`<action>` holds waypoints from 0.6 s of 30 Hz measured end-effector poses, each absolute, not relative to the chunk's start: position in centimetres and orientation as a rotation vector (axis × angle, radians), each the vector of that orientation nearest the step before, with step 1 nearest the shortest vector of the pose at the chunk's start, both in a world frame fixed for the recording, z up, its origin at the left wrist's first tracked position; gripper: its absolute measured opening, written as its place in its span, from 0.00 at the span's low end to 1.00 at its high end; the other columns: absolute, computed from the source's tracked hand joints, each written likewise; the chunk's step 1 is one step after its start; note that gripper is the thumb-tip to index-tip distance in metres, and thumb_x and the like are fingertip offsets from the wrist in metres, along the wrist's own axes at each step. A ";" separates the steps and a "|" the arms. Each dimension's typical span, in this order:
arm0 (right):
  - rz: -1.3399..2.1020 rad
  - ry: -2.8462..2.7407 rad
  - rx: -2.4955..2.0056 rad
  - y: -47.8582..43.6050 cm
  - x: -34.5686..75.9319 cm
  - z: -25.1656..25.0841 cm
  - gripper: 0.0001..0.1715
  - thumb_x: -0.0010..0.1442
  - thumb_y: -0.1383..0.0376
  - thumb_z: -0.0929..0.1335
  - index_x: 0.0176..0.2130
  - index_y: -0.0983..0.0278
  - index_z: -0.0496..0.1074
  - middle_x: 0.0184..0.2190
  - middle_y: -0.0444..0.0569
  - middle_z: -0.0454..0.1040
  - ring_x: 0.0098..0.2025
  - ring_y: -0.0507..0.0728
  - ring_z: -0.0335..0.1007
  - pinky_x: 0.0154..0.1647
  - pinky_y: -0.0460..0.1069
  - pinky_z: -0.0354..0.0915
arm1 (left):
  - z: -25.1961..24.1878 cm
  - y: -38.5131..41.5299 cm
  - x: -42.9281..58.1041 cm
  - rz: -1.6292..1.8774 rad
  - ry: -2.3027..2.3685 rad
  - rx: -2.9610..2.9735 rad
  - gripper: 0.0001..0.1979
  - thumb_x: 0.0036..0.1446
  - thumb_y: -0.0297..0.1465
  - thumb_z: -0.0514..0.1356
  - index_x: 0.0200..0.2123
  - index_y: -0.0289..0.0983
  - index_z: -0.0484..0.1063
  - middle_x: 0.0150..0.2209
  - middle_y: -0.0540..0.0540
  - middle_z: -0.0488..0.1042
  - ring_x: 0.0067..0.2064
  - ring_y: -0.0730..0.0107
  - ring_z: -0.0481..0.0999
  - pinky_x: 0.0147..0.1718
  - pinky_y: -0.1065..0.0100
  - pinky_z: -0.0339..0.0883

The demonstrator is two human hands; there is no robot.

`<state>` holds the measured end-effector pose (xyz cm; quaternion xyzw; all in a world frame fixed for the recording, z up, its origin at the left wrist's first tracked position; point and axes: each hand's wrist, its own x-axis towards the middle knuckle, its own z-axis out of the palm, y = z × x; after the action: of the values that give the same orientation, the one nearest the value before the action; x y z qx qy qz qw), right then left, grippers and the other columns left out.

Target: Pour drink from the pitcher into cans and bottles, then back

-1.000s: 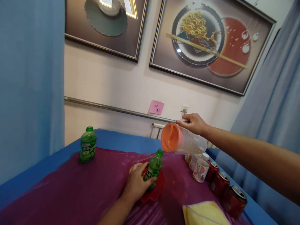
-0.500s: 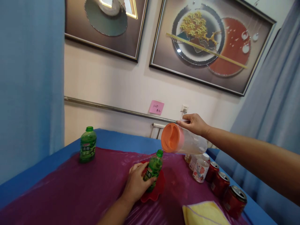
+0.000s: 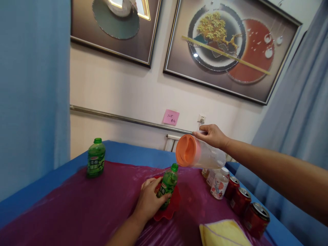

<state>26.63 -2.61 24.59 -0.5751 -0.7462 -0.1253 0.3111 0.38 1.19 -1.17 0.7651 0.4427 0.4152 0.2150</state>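
My left hand [image 3: 152, 200] is wrapped round a small green drink bottle [image 3: 169, 182], which stands on a red scalloped plate [image 3: 174, 205]. In my right hand [image 3: 214, 136] is the handle of a clear pitcher [image 3: 208, 157] with an orange lid [image 3: 188, 150]. The pitcher is tipped nearly flat, its lid end to the left and just above the bottle's mouth. Some pale liquid lies along its lower side. Whether a stream runs from the spout is too fine to make out.
Another green bottle [image 3: 96, 159] stands at the back left on the purple sheet [image 3: 64, 205]. At the right are a white-capped jar [image 3: 219, 184], more containers behind it, and red cans [image 3: 256, 218] along the edge. A folded yellow cloth [image 3: 225, 234] lies in front.
Almost nothing differs. The pitcher has shifted very slightly to the left; both hands keep their grips.
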 end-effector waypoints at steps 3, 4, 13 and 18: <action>-0.327 -1.961 -1.535 -2.6 26.6 24.5 0.32 0.58 0.45 0.66 0.20 0.59 0.48 0.18 0.37 0.46 0.23 0.50 0.42 0.24 0.49 0.43 | -1.1 1.2 0.4 1.154 1.236 2.118 0.31 0.43 0.38 0.72 0.54 0.43 0.76 0.51 0.41 0.75 0.54 0.51 0.72 0.57 0.51 0.64; -0.330 -1.957 -1.537 -2.6 26.6 24.5 0.32 0.58 0.45 0.66 0.19 0.59 0.48 0.18 0.37 0.46 0.23 0.50 0.42 0.24 0.49 0.44 | -1.2 1.2 0.4 1.156 1.239 2.116 0.31 0.43 0.38 0.72 0.54 0.43 0.76 0.51 0.42 0.75 0.54 0.51 0.72 0.57 0.51 0.64; -0.340 -1.976 -1.523 -2.7 26.7 24.7 0.32 0.59 0.45 0.66 0.19 0.59 0.49 0.18 0.38 0.46 0.23 0.50 0.43 0.24 0.49 0.44 | -1.1 1.2 0.4 1.152 1.245 2.124 0.32 0.42 0.39 0.72 0.53 0.42 0.76 0.50 0.42 0.76 0.54 0.50 0.73 0.57 0.51 0.64; -0.347 -1.979 -1.522 -2.7 26.7 24.7 0.32 0.59 0.44 0.66 0.19 0.59 0.49 0.18 0.38 0.46 0.22 0.50 0.43 0.23 0.49 0.43 | -1.2 1.2 0.4 1.148 1.233 2.131 0.32 0.42 0.38 0.72 0.54 0.43 0.76 0.50 0.42 0.76 0.54 0.52 0.72 0.57 0.51 0.64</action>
<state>26.68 -2.68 24.71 -0.5750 -0.7476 -0.1311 0.3056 0.38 1.21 -1.15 0.7668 0.4437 0.4131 0.2109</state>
